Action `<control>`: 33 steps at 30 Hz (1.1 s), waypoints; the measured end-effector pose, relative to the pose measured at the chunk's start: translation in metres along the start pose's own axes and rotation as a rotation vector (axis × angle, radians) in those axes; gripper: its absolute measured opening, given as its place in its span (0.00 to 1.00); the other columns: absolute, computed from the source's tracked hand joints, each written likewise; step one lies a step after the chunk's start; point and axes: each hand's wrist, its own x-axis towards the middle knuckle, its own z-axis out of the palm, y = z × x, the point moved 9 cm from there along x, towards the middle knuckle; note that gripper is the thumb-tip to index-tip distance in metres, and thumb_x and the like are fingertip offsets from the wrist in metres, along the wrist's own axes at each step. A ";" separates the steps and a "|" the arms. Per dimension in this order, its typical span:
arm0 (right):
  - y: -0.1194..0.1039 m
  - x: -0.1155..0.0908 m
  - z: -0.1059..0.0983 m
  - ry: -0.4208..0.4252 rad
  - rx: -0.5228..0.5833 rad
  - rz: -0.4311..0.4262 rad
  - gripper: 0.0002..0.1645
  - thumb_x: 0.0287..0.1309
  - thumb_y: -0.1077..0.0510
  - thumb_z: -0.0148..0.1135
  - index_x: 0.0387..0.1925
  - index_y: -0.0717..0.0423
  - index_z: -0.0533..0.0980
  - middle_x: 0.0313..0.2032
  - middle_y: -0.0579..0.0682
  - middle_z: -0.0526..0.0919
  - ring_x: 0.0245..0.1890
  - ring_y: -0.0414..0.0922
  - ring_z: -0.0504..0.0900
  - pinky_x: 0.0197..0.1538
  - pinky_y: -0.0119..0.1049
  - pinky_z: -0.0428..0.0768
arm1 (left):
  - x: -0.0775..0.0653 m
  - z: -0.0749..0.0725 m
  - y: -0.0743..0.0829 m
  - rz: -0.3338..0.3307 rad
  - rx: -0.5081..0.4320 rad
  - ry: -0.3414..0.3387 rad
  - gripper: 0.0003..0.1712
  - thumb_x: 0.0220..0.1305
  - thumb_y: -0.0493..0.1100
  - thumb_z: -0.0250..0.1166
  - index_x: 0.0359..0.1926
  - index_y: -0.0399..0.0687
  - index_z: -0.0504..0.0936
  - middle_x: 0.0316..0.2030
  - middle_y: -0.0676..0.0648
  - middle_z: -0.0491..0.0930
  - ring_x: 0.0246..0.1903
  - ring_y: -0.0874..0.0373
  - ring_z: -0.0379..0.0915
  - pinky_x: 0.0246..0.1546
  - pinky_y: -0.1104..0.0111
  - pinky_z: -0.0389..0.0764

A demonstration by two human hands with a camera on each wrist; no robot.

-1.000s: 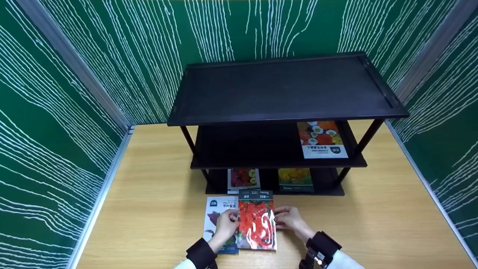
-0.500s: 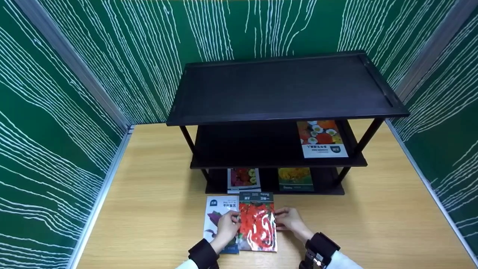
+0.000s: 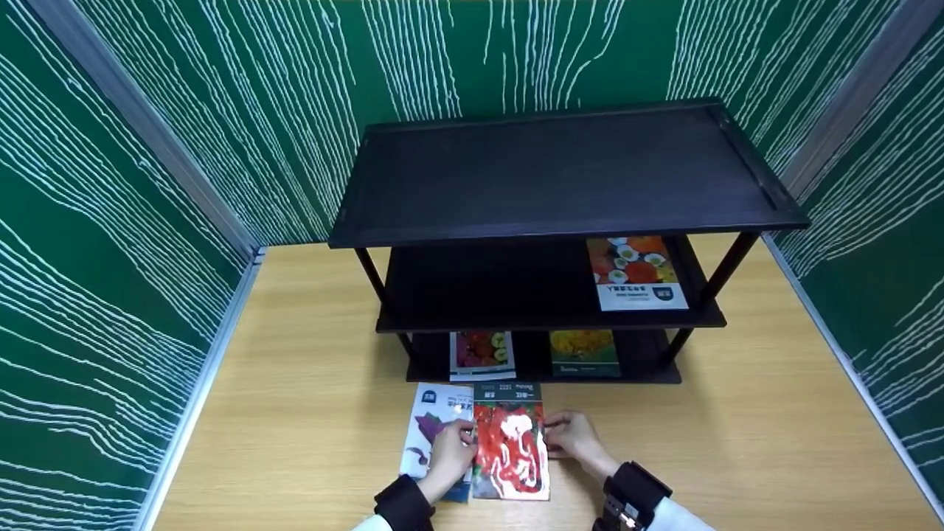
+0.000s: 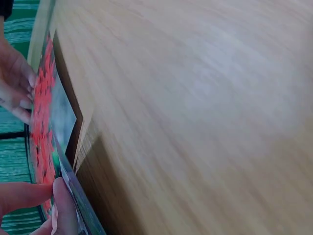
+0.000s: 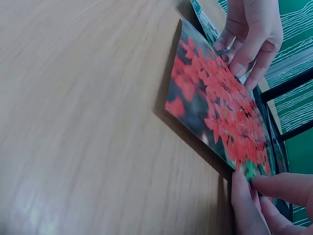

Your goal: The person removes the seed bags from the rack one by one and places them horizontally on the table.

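While red packet (image 3: 509, 442) is pinched by left hand (image 3: 451, 451) and right hand (image 3: 574, 436), white packet (image 3: 429, 425) has been turned slightly; black rack (image 3: 568, 177) beyond.

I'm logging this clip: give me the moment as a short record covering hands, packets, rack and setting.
left hand: pinches at the left edge of the red-flower packet
right hand: pinches its right edge
white-and-purple packet: left of the red-flower packet, partly hidden by the left hand; whether also gripped, cannot tell
rack: black, three tiers
middle tier: orange-and-white packet at right
bottom tier: red-and-pink packet left, yellow-flower packet right
surface: wooden table
walls: green, white wavy lines
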 end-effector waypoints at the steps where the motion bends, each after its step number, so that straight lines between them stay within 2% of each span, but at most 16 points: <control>1: 0.000 0.001 0.001 -0.023 0.019 -0.043 0.14 0.40 0.75 0.52 0.36 0.76 0.70 0.22 0.55 0.77 0.19 0.42 0.77 0.26 0.38 0.81 | 0.000 0.000 0.000 0.007 0.010 0.005 0.17 0.39 0.27 0.60 0.37 0.33 0.78 0.19 0.45 0.75 0.18 0.60 0.68 0.21 0.71 0.71; 4: 0.001 0.001 0.000 -0.023 0.023 -0.068 0.13 0.39 0.76 0.51 0.33 0.75 0.71 0.21 0.56 0.76 0.18 0.43 0.77 0.24 0.38 0.81 | -0.001 -0.001 0.001 0.028 0.028 0.021 0.18 0.38 0.27 0.60 0.37 0.33 0.78 0.19 0.46 0.75 0.20 0.58 0.69 0.23 0.70 0.72; 6: 0.002 0.001 0.000 -0.013 0.003 -0.053 0.14 0.38 0.76 0.50 0.34 0.76 0.71 0.22 0.56 0.76 0.18 0.43 0.77 0.24 0.37 0.81 | -0.002 -0.001 0.002 0.041 0.038 0.033 0.18 0.38 0.27 0.60 0.37 0.33 0.77 0.19 0.46 0.75 0.20 0.58 0.69 0.24 0.69 0.72; 8: 0.002 0.000 -0.001 0.015 -0.035 0.000 0.16 0.39 0.77 0.50 0.36 0.78 0.70 0.22 0.56 0.75 0.18 0.42 0.76 0.25 0.37 0.81 | -0.002 -0.001 0.003 0.053 0.052 0.048 0.18 0.37 0.26 0.61 0.37 0.33 0.78 0.19 0.47 0.74 0.21 0.58 0.69 0.25 0.69 0.72; 11: 0.001 -0.001 0.000 0.016 -0.071 0.032 0.17 0.40 0.77 0.49 0.39 0.79 0.69 0.22 0.54 0.75 0.17 0.41 0.75 0.25 0.37 0.81 | -0.002 -0.002 0.004 0.066 0.064 0.064 0.18 0.36 0.25 0.61 0.36 0.34 0.78 0.18 0.49 0.73 0.20 0.59 0.68 0.25 0.70 0.72; 18: -0.008 -0.004 -0.008 -0.014 -0.074 0.059 0.18 0.43 0.74 0.52 0.41 0.79 0.68 0.25 0.57 0.78 0.21 0.46 0.79 0.30 0.40 0.81 | -0.001 -0.004 0.006 0.027 0.000 0.027 0.20 0.39 0.25 0.59 0.40 0.31 0.76 0.20 0.47 0.74 0.20 0.61 0.66 0.23 0.71 0.70; 24: -0.031 -0.006 -0.021 -0.030 -0.139 0.013 0.18 0.44 0.73 0.53 0.41 0.77 0.70 0.29 0.61 0.80 0.24 0.49 0.79 0.32 0.45 0.80 | 0.006 -0.010 0.015 0.002 -0.030 0.003 0.20 0.43 0.28 0.58 0.42 0.30 0.76 0.20 0.50 0.73 0.18 0.63 0.65 0.23 0.71 0.70; 27: -0.043 -0.007 -0.028 -0.028 -0.181 -0.012 0.18 0.45 0.72 0.54 0.42 0.76 0.70 0.31 0.62 0.80 0.25 0.50 0.79 0.32 0.46 0.79 | 0.009 -0.013 0.023 -0.001 -0.048 -0.006 0.20 0.43 0.29 0.58 0.43 0.30 0.76 0.22 0.47 0.75 0.16 0.64 0.63 0.18 0.72 0.69; 33: -0.072 -0.013 -0.035 -0.108 -0.187 -0.097 0.20 0.44 0.72 0.53 0.43 0.79 0.68 0.30 0.59 0.79 0.26 0.43 0.78 0.35 0.42 0.80 | 0.014 -0.013 0.037 -0.009 -0.130 -0.062 0.20 0.48 0.30 0.58 0.46 0.31 0.74 0.25 0.49 0.74 0.11 0.68 0.55 0.13 0.77 0.61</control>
